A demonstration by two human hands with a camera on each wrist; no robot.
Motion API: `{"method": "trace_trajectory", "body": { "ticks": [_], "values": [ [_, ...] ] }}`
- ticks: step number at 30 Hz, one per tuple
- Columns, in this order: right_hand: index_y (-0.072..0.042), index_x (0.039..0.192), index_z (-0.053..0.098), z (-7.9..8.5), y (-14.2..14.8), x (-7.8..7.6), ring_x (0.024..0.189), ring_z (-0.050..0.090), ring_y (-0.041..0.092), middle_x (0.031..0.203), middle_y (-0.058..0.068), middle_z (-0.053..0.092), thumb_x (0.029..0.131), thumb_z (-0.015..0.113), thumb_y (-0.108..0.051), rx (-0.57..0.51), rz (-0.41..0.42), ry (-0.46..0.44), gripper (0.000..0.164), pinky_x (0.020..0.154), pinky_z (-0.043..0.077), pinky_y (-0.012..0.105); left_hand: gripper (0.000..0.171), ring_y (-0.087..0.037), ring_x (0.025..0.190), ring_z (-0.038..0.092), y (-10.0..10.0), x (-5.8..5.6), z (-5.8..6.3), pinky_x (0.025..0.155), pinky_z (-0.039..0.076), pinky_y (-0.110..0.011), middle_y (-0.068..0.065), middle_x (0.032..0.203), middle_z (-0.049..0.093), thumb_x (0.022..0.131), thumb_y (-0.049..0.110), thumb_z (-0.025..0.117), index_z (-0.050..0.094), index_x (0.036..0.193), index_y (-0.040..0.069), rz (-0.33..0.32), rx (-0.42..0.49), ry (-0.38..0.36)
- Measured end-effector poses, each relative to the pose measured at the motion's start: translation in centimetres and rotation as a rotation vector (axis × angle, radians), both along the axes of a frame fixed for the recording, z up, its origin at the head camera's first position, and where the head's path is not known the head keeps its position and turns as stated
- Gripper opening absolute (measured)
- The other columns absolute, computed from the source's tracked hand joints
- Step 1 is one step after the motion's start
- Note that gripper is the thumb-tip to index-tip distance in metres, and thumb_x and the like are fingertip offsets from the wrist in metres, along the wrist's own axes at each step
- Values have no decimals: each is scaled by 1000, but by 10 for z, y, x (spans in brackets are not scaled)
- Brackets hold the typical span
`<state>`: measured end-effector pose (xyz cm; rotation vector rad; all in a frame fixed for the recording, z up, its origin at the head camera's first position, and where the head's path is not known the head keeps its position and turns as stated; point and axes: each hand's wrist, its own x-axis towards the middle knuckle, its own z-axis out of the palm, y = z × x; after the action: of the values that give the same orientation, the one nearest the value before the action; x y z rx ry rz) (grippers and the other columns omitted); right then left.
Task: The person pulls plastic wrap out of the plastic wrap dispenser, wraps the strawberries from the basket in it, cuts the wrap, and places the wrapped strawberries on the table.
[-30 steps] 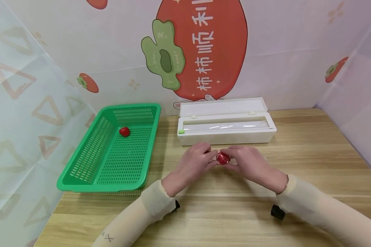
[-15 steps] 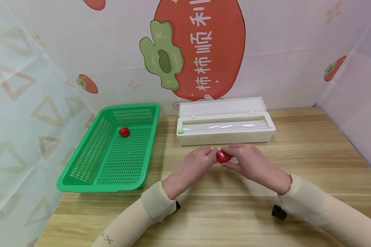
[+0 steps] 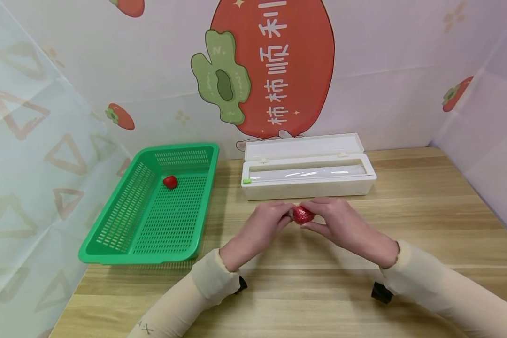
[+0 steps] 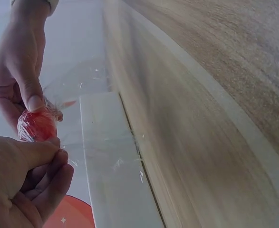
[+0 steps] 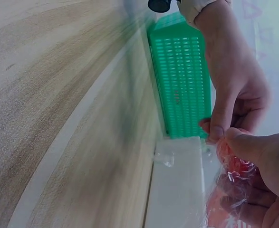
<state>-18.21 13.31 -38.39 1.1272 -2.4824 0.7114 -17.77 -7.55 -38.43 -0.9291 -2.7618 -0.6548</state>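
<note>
Both hands meet above the table in front of the white box, around a small red strawberry-like fruit [image 3: 302,215] wrapped in clear cling film. My left hand [image 3: 259,227] pinches the film at the fruit's left end. From the other side, my right hand [image 3: 342,230] holds the fruit between thumb and fingers. Loose cling film [image 5: 217,202] crinkles below the fruit in the right wrist view. In the left wrist view the wrapped fruit [image 4: 37,124] shows between the two hands, with the right thumb pressed on it.
A white cling film box [image 3: 308,188] stands behind the hands, its lid raised and a roll inside. To the left is a green basket [image 3: 194,234] with one red fruit [image 3: 170,182] in it. The wooden table [image 3: 418,211] meets a printed backdrop at the back.
The fingers of my left hand have shifted their hold at the fruit's left end. The wrapped fruit has turned slightly and moved a little left; the right hand keeps its hold.
</note>
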Motion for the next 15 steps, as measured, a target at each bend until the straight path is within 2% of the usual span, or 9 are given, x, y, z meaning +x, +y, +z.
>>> {"method": "trace_trajectory", "body": {
  "ticks": [8,15],
  "values": [
    [-12,114,72,2,0,1,89,71,11,100,0,75,75,86,-22,-50,15,12,43,76,60,31,17,-4,82,67,-3,-2,-1,74,55,-14,1,95,76,91,13,71,75,107,12,-11,146,-50],
    [-10,112,72,1,0,1,87,72,12,98,1,75,75,85,-22,-94,36,38,40,74,60,30,22,-7,85,71,-3,-2,-2,73,54,-12,-3,98,77,91,5,69,75,111,10,12,306,-160]
  ]
}}
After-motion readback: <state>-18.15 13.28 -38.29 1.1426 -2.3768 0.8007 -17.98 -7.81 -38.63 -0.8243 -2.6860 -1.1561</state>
